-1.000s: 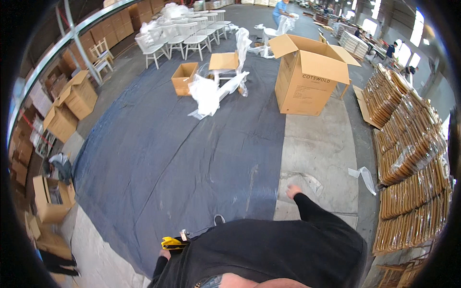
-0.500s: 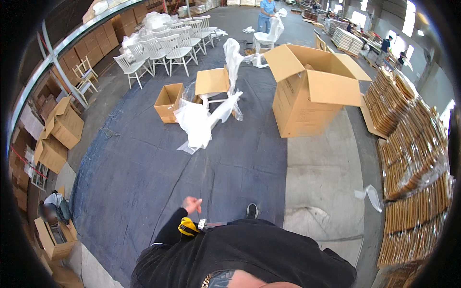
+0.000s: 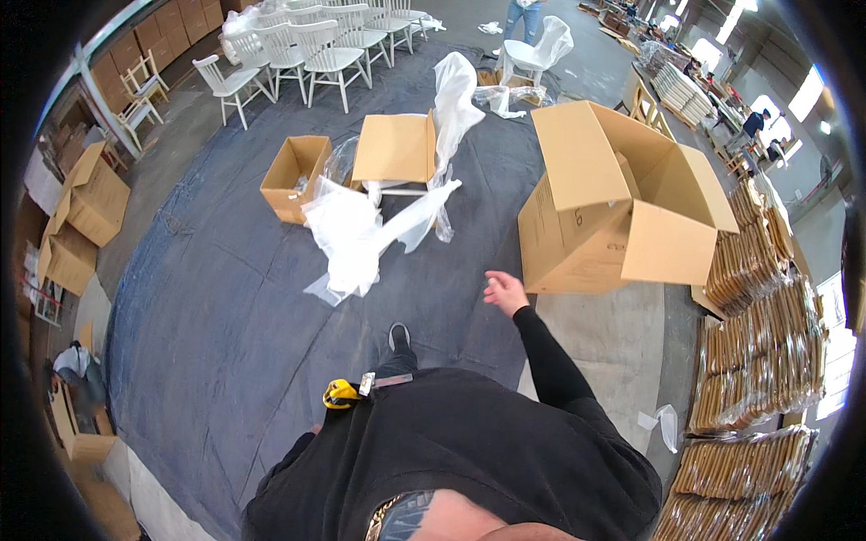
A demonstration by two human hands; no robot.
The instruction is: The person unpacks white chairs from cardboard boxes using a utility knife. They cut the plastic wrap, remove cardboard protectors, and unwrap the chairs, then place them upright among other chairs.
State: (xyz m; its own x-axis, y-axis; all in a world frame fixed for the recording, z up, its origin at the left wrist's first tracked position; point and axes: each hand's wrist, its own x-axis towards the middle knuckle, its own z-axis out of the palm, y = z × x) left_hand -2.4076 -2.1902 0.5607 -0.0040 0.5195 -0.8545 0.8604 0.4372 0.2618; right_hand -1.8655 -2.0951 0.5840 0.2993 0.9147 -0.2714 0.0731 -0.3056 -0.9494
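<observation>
Out in front of me, my right hand (image 3: 505, 290) hangs in the air near the big open carton (image 3: 566, 236), its fingers loosely bent and holding nothing. Only a sliver of my left hand (image 3: 316, 429) shows beside my body; its fingers are hidden. Ahead on the dark floor covering, white foam wrap (image 3: 352, 239) trails from a mostly covered white chair that has an open flat carton (image 3: 394, 149) on its seat. A smaller open box (image 3: 293, 180) stands to its left. A yellow tape measure (image 3: 340, 394) is clipped at my waist.
White spindle-back chairs (image 3: 327, 59) crowd the far left. Plastic-wrapped stacks of flat cardboard (image 3: 762, 352) line the right side. Another person (image 3: 521, 20) stands by a partly wrapped chair (image 3: 532, 56) at the back; a second person (image 3: 77, 365) bends over a box at left.
I have stepped forward, so the cartons and wrapped chair look closer. My right arm has come into view toward the big carton; my left hand has swung back beside my body.
</observation>
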